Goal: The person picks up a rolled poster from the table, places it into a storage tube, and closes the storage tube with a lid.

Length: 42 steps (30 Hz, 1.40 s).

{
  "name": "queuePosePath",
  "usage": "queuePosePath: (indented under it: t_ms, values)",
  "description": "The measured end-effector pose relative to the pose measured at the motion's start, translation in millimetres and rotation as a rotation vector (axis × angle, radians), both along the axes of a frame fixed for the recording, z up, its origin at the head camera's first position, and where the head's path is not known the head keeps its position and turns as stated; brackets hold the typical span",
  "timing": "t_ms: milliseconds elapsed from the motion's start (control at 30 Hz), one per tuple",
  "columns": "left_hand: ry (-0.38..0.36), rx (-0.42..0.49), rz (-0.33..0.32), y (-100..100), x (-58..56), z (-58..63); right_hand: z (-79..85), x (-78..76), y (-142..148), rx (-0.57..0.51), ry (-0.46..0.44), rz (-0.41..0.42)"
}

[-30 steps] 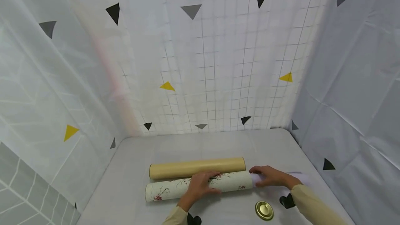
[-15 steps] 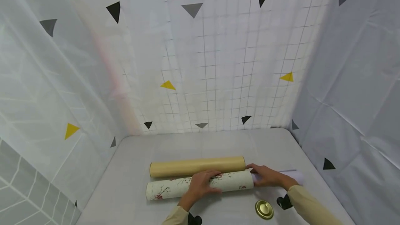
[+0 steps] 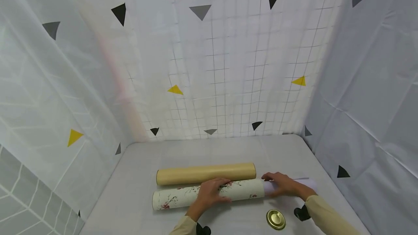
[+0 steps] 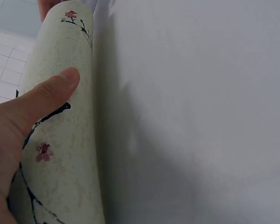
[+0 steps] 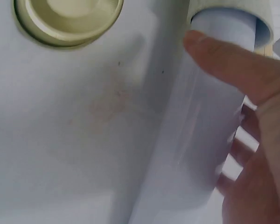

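A cardboard tube with a floral print point(image 3: 243, 190) lies across the table. My left hand point(image 3: 209, 194) grips it around the middle; in the left wrist view the thumb point(image 4: 51, 95) lies along its pale surface beside a printed branch. Out of the tube's open right end sticks a roll of white paper point(image 5: 191, 126). My right hand point(image 3: 284, 185) holds this roll just outside the tube mouth, its thumb point(image 5: 224, 63) on the near side and its fingers on the far side. The part of the roll inside the tube is hidden.
Behind the floral tube lies a plain tan tube point(image 3: 205, 173), nearly parallel to it. A round gold-coloured lid point(image 3: 275, 219) rests on the table in front, also seen in the right wrist view. Sheeting walls point(image 3: 369, 100) rise around the table point(image 3: 137, 177).
The paper roll has slid left, a little further into the floral tube. My right hand went left with it, then shifted back right along the roll. My left hand has stayed in place.
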<state>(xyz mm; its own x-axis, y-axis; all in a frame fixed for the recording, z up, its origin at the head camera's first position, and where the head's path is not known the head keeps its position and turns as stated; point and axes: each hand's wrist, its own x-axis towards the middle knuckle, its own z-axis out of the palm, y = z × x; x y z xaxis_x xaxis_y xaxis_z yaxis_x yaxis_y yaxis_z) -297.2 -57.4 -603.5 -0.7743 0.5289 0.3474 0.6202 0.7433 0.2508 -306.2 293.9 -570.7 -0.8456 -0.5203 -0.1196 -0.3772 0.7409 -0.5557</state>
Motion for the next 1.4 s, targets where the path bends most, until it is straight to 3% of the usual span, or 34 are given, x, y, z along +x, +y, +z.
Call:
queuePosePath:
  t_ms: [200,400,567,1167,1400]
  values:
    - [0.045,0.003,-0.014,-2,1.4,-3.0,-0.7,3.6,10,0.116,0.071,-0.117]
    - [0.03,-0.012,-0.004,-3,0.9,-5.1,0.8,7.4,13,0.21,0.043,-0.293]
    - [0.044,-0.017,-0.008,-3,0.9,-5.9,0.7,7.4,15,0.276,0.038,-0.357]
    - [0.044,0.029,-0.019,1,1.7,-4.3,-4.4,6.2,1,0.199,0.108,-0.248]
    - [0.051,0.042,-0.017,2,1.3,-6.1,-2.6,5.9,-9,0.149,0.12,-0.14]
